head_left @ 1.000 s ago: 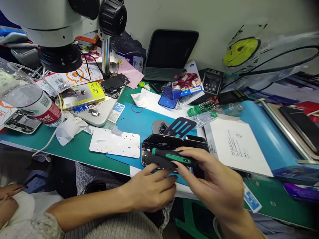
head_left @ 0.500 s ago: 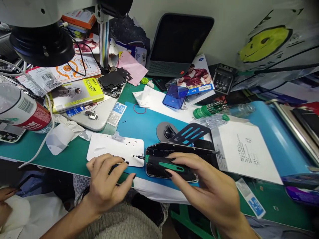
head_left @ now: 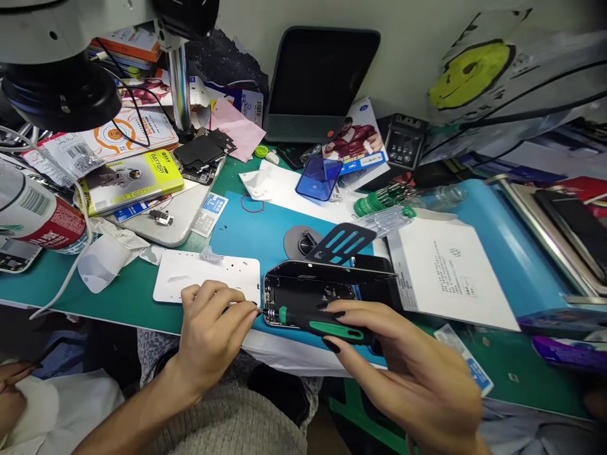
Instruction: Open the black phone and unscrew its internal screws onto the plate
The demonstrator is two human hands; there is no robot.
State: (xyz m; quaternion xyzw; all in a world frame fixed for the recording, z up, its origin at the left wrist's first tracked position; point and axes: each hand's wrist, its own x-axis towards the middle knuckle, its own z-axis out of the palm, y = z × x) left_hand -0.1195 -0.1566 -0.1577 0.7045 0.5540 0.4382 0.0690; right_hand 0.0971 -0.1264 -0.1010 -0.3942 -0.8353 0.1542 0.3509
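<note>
My right hand point(head_left: 403, 354) grips the black and green handle of a screwdriver point(head_left: 332, 327), which points left. Thumb and forefinger of my left hand point(head_left: 215, 335) are pinched at the screwdriver's tip and hide its end. Just behind the handle lies an opened phone point(head_left: 279, 294), its screen tilted up along the far side and dark parts showing inside. A slotted black stand point(head_left: 344, 243) with a round base is behind the raised screen. Left of the phone, a white perforated plate point(head_left: 184, 272) lies partly behind my left hand.
A blue mat point(head_left: 237, 234) covers the green tabletop. An open white box point(head_left: 458, 272) stands to the right, a green screwdriver holder point(head_left: 374, 202) behind it. A bottle point(head_left: 38, 215) and microscope point(head_left: 61, 82) occupy the left. Another person's hand point(head_left: 14, 385) shows at lower left.
My left hand has closed from spread fingers into a pinch at the screwdriver's tip. The screwdriver has shifted toward me, uncovering more of the phone's inside. The whole view has shifted slightly.
</note>
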